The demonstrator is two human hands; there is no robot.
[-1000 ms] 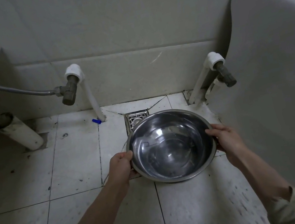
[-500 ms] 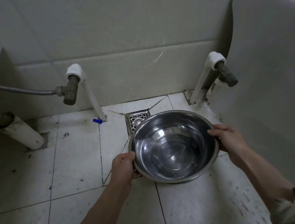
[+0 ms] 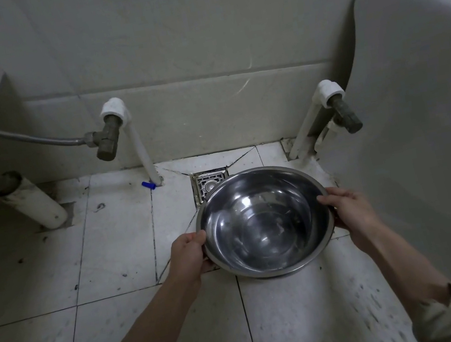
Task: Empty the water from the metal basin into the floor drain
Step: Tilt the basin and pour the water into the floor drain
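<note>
Compared with a second ago, the metal basin has shifted slightly toward the right and sits a touch lower in the view, while both hands keep the same grip on its rim. It is held above the tiled floor, its far edge overlapping the near right corner of the square floor drain, which lies just behind it against the base of the wall. The basin's open side faces up and toward the camera, tilted a little, and a shallow pool of water shows in its bottom with streaks on the inner wall.

The left hand grips the left rim, thumb hooked over the edge inside and the fingers curled under the outside, closed on the metal. The right hand holds the right rim in the same way, thumb lying along the top of the edge and the rest of the hand wrapped around the outer side. Both forearms reach in from the bottom of the frame, with khaki sleeves pushed back near the elbows.

Left of the drain, a white pipe rises from the floor to a brass valve joined to a braided metal hose. A small blue object lies at the foot of that pipe. A second white pipe and valve stand to the right of the drain, beside a large pale curved fixture. A thicker white drainpipe slants down to the floor at far left.
</note>
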